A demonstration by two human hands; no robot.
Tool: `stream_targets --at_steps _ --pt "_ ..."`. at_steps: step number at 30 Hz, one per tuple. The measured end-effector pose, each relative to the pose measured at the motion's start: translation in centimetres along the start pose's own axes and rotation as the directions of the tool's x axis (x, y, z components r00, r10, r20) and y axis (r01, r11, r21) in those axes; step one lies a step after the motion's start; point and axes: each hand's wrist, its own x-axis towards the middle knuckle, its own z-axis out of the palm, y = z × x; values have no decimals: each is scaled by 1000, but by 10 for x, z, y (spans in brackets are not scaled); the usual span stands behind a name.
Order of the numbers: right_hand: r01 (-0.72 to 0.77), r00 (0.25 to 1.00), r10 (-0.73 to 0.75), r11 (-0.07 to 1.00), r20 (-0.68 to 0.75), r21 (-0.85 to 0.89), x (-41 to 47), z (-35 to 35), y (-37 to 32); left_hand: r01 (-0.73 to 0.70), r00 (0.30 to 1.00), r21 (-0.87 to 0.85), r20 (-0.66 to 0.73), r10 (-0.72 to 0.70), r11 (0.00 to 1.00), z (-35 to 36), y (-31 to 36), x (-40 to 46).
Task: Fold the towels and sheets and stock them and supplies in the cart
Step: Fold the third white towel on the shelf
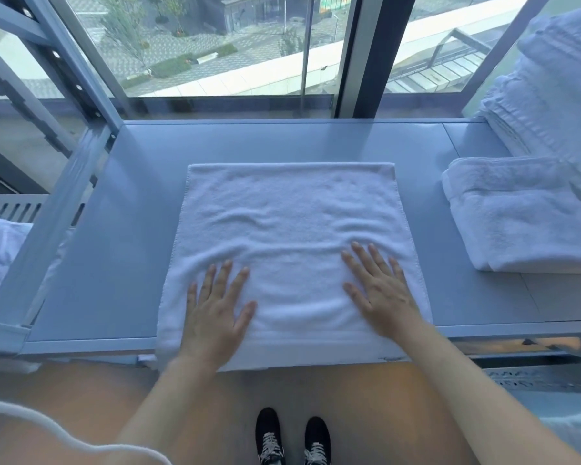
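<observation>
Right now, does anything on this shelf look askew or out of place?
Only slightly: the white terry towel under both flat hands, left and right, overhangs the grey metal shelf's near edge and shows ripples.

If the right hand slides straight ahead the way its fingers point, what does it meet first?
The right hand lies flat on the towel, fingers aimed at the window. Ahead is only more towel, then bare shelf. The folded towel lies off to the right, probably clear.
</observation>
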Motion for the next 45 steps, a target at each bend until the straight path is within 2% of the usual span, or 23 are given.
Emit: stream_targets --at_steps 9,13,15,16,18,21,25,30,34,37,41,45 --pt "-50 999 50 999 -7 11 95 -24 18 -11 999 9 37 11 1000 -18 2 120" --pt "-56 998 56 998 -17 -7 101 -27 19 -14 998 41 59 12 999 -23 10 121" --pt "-60 997 59 998 -54 -9 94 -30 8 -34 999 47 14 33 998 -26 19 106" --pt "-30 996 31 999 -89 9 86 -31 -2 -83 996 40 -25 84 996 -28 25 94" --pt "120 985 -108 989 -138 82 63 -30 -30 -263 961 12 -82 263 965 -30 38 66" --pt "354 934 -341 922 -104 155 19 -13 -70 -453 885 16 -110 451 892 -25 48 28" --pt "370 929 -363 919 -78 138 -10 8 -87 -460 879 -11 -148 453 888 -24 43 9" --pt "400 913 -392 914 -113 63 -13 5 -73 -520 841 65 -133 524 852 -30 28 7" --pt "364 931 -359 929 -65 76 -26 -8 -37 -465 881 94 -51 471 880 -40 -2 1" --pt "294 956 -292 950 -37 104 -35 -18 -8 -427 901 95 -43 432 899 -46 -23 -2" --pt "256 966 -248 959 -74 122 -41 -21 8 -384 911 81 -128 392 920 -42 -37 -2" --pt "175 980 -155 971 -123 165 -47 -21 20 -235 932 44 -272 238 971 -36 -49 -8"
